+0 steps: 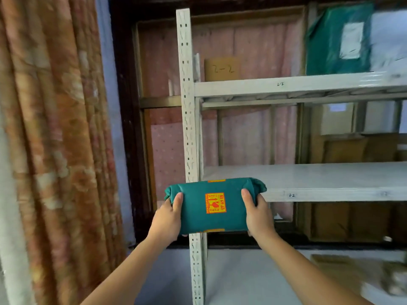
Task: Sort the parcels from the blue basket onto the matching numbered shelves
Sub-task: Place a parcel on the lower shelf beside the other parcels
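Head view, lower centre: left hand (pixel 168 213) and right hand (pixel 256 211) clasped the teal parcel (pixel 214 205) by its ends, label upward for reading, just before the middle shelf (pixel 330 186).

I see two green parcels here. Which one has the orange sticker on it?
The green parcel held between the left hand and right hand, in front of the shelf post. The other green parcel, on the upper shelf, shows a pale label instead.

Head cam: single view, worn, facing forward and slightly down.
Stands close to the white shelf upright (pixel 189 128), which runs near frame centre; shelving extends right of it, curtain (pixel 55 139) left.
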Motion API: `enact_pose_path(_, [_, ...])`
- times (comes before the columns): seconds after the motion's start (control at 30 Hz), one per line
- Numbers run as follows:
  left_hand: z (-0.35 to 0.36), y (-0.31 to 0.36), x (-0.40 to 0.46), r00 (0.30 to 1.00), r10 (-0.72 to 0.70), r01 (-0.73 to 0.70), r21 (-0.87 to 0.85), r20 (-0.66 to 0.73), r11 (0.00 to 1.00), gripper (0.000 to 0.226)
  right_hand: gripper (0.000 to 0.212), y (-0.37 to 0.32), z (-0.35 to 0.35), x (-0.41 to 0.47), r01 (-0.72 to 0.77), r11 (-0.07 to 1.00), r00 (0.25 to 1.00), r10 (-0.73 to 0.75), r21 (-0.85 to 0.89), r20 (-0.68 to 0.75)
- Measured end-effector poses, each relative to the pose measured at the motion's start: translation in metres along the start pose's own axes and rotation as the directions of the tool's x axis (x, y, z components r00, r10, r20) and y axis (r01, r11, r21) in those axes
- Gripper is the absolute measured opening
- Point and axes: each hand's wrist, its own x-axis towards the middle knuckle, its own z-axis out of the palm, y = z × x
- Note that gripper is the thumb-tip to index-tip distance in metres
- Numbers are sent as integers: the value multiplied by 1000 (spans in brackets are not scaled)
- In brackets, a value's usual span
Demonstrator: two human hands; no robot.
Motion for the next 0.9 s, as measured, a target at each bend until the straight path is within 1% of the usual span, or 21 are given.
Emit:
enact_pose_path(0.07, [13,12,-10,1000,25,-25,-19,11,1000,61,42,-4,-22,-4,-4,1000,1000,4,-7,-21])
enact_pose_path(0.2, [31,39,-34,997,71,-68,-89,31,994,50,44,-13,-58,-12,7,998,999,-10,-54,-52])
enact_pose_path(0.3, [43,59,-49,996,92,-90,-93,15,992,47,49,-17,-83,-13,19,998,998,-23,-61,-51])
enact_pose_path(0.4, [58,72,-64,997,82,-80,-108,13,991,49,41,-18,-109,-10,-8,999,1000,8,-33,8])
enact_pose_path(0.47, [70,78,-75,996,77,-71,-142,33,987,44,38,-15,-128,-10,-10,1000,999,10,-17,49])
enact_pose_path(0.57, [93,80,-93,993,57,-24,-287,105,958,35,32,-4,-154,-12,21,1000,999,-20,-8,46])
enact_pose_path(0.6, [99,77,-97,990,61,-17,-318,127,948,36,32,1,-162,-12,28,1000,999,-28,-2,34])
enact_pose_path(0.67, [109,73,-102,977,85,-7,-367,195,930,48,30,9,-178,-11,19,1000,999,-20,20,30])
enact_pose_path(0.77, [116,73,-108,955,119,25,-476,270,879,59,38,9,-196,-11,-38,997,995,32,65,93])
enact_pose_path(0.83, [120,76,-109,954,151,4,-514,259,858,61,41,7,-203,-8,-90,992,990,78,92,121])
enact_pose_path(0.9, [125,83,-109,961,184,-49,-528,205,848,61,45,5,-207,-2,-158,980,983,145,119,111])
